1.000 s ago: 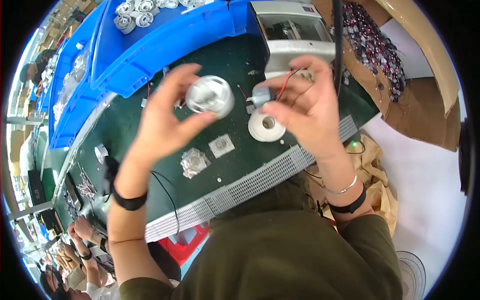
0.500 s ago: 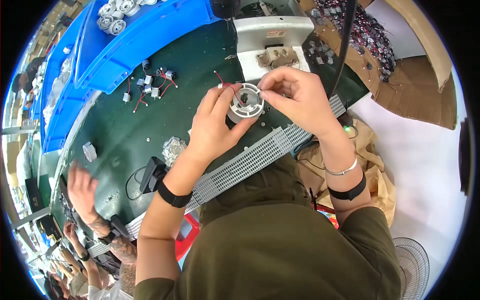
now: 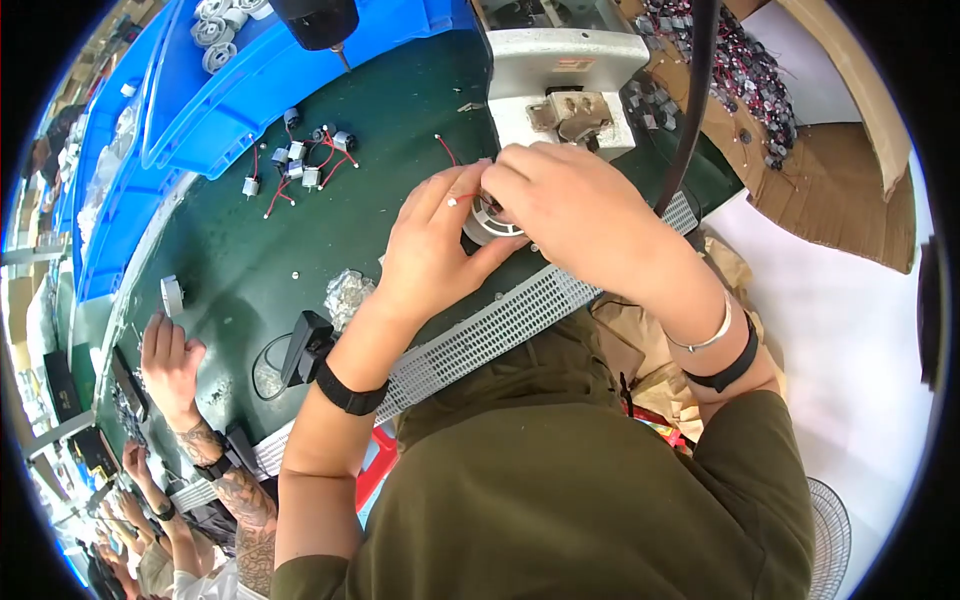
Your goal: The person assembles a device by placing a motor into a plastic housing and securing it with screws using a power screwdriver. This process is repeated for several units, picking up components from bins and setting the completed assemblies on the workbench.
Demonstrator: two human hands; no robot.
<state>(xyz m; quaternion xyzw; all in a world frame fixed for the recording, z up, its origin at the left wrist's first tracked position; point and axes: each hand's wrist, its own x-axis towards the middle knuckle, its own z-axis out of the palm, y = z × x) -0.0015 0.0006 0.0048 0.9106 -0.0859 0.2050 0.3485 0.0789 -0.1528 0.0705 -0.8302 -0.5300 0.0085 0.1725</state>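
Note:
My left hand [image 3: 428,240] is wrapped round the side of a white round plastic housing [image 3: 492,229], steadying it above the green worktop. Over the top of that housing, my right hand [image 3: 575,212] has its fingers curled down into the opening. Those fingertips are closed together, and whatever they pinch is hidden. A thin red wire [image 3: 467,198] with a small white plug comes out beside my left fingers. Another red wire end [image 3: 445,147] sticks up just beyond my left hand.
Several small motors [image 3: 311,176] with red wires lie on the green worktop [image 3: 400,110]. A metal machine base [image 3: 560,68] stands beyond my hands, a black power driver [image 3: 318,22] hanging left of it. Blue bins [image 3: 270,95] line the far left. A co-worker's hand [image 3: 172,370] is at left.
My right hand has moved left, from the housing's rim to over its opening, covering much of it. The red wire's plug now shows by my left fingers. The co-worker's hand has shifted slightly.

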